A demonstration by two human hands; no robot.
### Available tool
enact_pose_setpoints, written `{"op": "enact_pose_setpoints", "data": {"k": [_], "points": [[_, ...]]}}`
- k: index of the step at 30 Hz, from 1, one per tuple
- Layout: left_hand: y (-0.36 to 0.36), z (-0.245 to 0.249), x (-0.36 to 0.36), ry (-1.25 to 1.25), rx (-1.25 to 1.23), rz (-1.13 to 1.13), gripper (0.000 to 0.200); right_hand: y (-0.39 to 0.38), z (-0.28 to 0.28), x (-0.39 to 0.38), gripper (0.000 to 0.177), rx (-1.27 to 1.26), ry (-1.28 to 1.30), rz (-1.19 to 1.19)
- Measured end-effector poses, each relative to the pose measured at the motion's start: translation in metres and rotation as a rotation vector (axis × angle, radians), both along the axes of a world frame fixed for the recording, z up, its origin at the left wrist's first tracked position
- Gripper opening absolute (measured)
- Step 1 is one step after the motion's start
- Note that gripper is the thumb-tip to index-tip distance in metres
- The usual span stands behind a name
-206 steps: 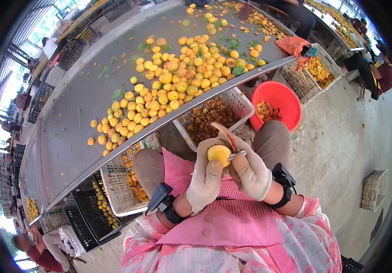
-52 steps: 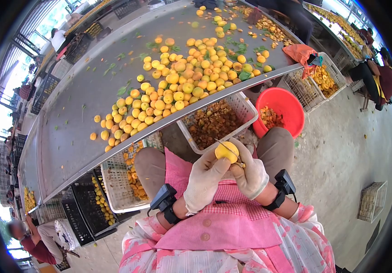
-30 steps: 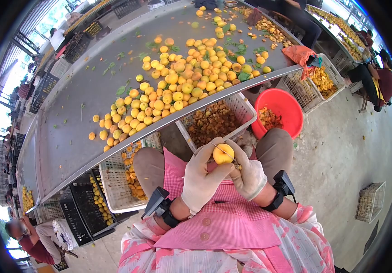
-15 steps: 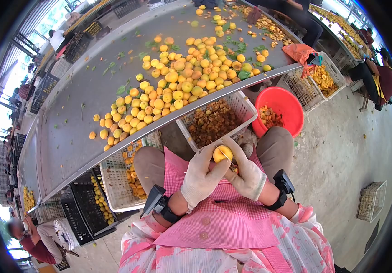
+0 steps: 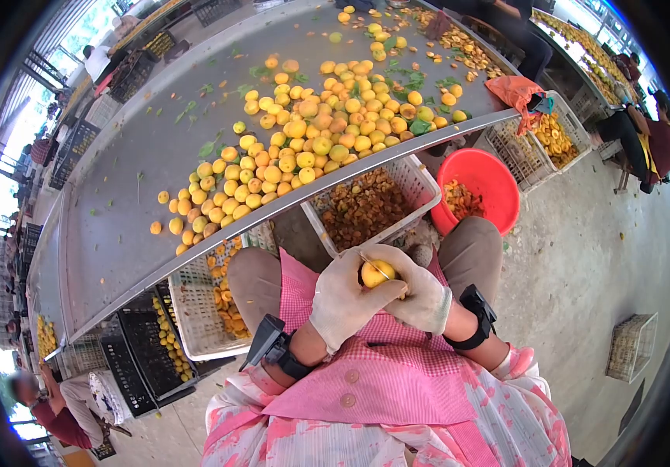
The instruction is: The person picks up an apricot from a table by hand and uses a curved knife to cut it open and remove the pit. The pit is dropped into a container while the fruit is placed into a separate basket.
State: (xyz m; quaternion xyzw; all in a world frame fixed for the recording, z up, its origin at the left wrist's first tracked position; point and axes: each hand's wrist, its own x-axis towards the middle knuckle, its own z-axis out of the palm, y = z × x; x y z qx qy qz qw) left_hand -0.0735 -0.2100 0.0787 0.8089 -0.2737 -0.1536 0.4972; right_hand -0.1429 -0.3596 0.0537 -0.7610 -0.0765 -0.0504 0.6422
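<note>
The wide counter (image 5: 121,233) carries a heap of yellow fruit (image 5: 296,148) along its near edge, apparently for easy reach, and the white crate (image 5: 431,196) and red bucket (image 5: 501,204) stand just beyond the knees, likely for the same reason. The gloved left hand (image 5: 350,302) and right hand (image 5: 422,296) curl around one yellow fruit (image 5: 373,275) between them, presumably steadying it against a thin strip (image 5: 382,272) crossing it.

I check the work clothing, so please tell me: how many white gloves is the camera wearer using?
2: one white glove on the left hand, another on the right hand. Both hands hold one apricot; neither glove is hidden.
</note>
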Motion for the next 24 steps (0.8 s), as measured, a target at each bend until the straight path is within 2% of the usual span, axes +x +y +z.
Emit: {"op": "enact_pose_setpoints", "data": {"k": [4, 7, 13, 15, 19, 21, 24], "points": [[0.004, 0.006, 0.002, 0.008, -0.052, -0.023, 0.046, 0.0, 0.009, 0.0, 0.061, 0.017, 0.038, 0.025], [0.007, 0.003, 0.001, 0.104, -0.108, -0.05, 0.041, -0.003, 0.02, 0.0, 0.058, 0.062, 0.133, 0.094], [0.014, -0.003, -0.001, -0.034, -0.164, -0.146, 0.037, -0.003, 0.03, -0.003, 0.057, 0.141, 0.146, 0.191], [0.019, -0.011, -0.004, 0.049, -0.201, -0.173, 0.038, -0.004, 0.043, -0.007, 0.058, 0.3, 0.476, 0.19], [0.021, -0.011, -0.005, 0.152, -0.24, -0.17, 0.037, 0.001, 0.035, -0.008, 0.058, 0.249, 0.385, 0.121], [0.018, -0.01, -0.004, 0.226, -0.189, -0.144, 0.034, 0.001, 0.029, -0.005, 0.061, 0.056, 0.228, 0.104], [0.017, -0.012, -0.007, 0.32, -0.202, -0.102, 0.033, -0.002, 0.012, -0.005, 0.061, 0.006, 0.139, 0.112]]}}
